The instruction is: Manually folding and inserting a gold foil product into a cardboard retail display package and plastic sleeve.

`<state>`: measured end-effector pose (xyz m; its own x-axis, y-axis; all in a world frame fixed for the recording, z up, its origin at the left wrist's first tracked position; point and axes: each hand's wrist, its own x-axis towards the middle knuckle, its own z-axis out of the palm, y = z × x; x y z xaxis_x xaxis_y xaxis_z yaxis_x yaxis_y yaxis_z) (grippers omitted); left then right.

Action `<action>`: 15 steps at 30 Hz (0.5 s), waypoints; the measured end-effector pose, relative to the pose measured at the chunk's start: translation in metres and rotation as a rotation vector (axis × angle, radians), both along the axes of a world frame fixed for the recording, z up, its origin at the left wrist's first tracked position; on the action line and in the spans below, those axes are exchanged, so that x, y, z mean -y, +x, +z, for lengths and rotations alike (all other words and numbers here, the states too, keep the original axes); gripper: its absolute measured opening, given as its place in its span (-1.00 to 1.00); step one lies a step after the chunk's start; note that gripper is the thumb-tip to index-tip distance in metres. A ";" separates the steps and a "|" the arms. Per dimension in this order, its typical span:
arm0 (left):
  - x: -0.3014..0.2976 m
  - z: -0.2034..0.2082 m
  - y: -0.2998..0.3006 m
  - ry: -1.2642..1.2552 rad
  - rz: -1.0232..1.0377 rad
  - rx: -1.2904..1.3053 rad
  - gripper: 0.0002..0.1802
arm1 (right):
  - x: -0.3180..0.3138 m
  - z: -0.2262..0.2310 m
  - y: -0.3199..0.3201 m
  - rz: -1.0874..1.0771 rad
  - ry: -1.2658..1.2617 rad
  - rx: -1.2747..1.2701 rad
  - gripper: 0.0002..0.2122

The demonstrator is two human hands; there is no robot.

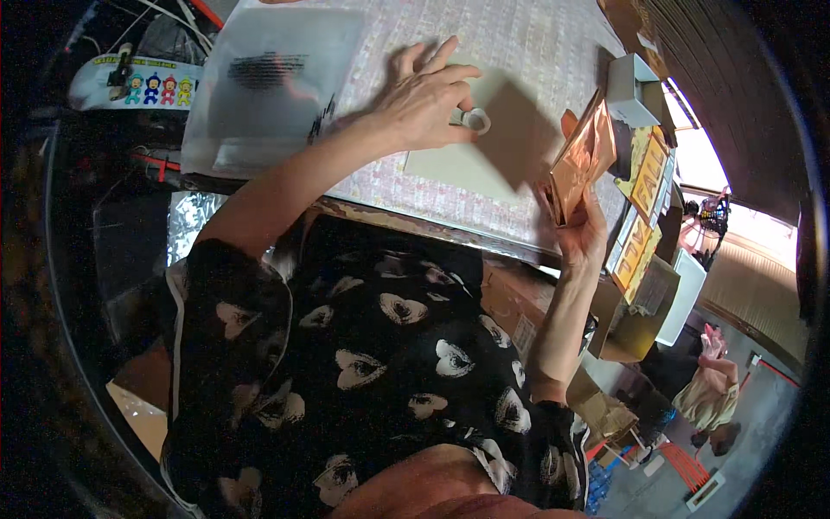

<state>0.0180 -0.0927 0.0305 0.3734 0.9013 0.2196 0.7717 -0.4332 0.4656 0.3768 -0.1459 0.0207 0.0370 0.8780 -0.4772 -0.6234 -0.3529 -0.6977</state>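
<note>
While the person's two bare arms reach forward from a black top with pale hearts, a table (pixel 519 35) with a pale patterned cover fills the upper middle of the view. At its left lies clear plastic packaging (pixel 285 112), flat and off to the side, perhaps so that it leaves working room yet is within reach. Beside it, nearer the centre, a plain beige sheet (pixel 441 169) lies flat beneath the left hand, apparently serving as a smooth surface to work over. Beyond the table's right side stands an open white box (pixel 624 86).

The right hand (pixel 590 229) is partly closed around the lower end of a shiny copper-coloured foil packet (pixel 590 147), which stands tilted above the table's right side. Gripping it low probably leaves the upper part free; the fingers behind it are hidden. The left hand (pixel 432 104) is partly open, its other fingers fanned away while thumb and forefinger curve around a small white ring (pixel 486 121), seemingly pinching it by opposite edges. That leaves its round face uncovered. Whether the ring touches the beige sheet or is just above it, I cannot tell.
</note>
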 end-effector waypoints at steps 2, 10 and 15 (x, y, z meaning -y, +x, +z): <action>-0.004 -0.006 0.000 -0.008 -0.022 0.047 -0.60 | -0.002 0.001 -0.001 0.003 -0.004 -0.010 -0.51; 0.013 0.017 -0.006 -0.130 -0.007 0.460 -0.58 | -0.004 0.013 -0.033 0.070 0.002 -0.127 -0.57; 0.028 0.068 0.004 -0.514 -0.042 0.879 -0.68 | -0.005 0.007 -0.031 0.213 0.085 -0.164 -0.61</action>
<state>0.0217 -0.1205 0.0986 0.3004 0.9536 0.0210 0.0559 -0.0396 0.9977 0.3462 -0.1407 0.0273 -0.2249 0.8947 -0.3860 -0.6485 -0.4331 -0.6260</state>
